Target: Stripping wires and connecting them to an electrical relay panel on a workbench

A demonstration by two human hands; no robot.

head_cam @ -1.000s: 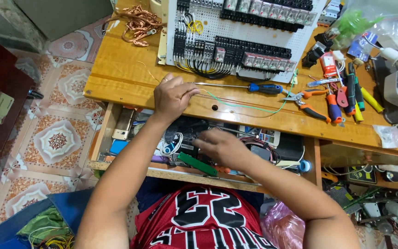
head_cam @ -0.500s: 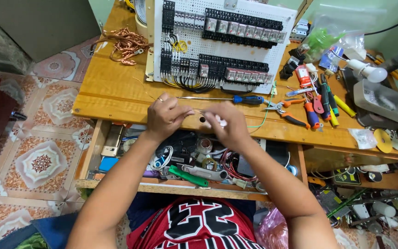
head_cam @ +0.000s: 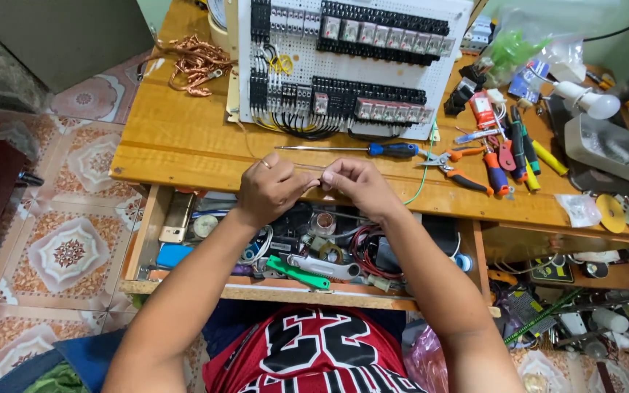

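Your left hand and right hand meet mid-frame, each grip pinching a thin green wire over the worktop edge. Blue-handled screwdriver just beyond; white relay board above; open drawer below.

A wooden table fills the middle of the frame. On it, top centre, a white panel carries rows of black relays and bundled wires. A tangle of copper wire lies at the upper left. Below the panel lies a blue-handled screwdriver, with orange-handled cutters just to its right. More screwdrivers cluster at the right, near a white lamp and a clear bag. An open drawer at lower centre holds a green-handled tool, tape rolls and red wire. Patterned floor tiles show at the left.
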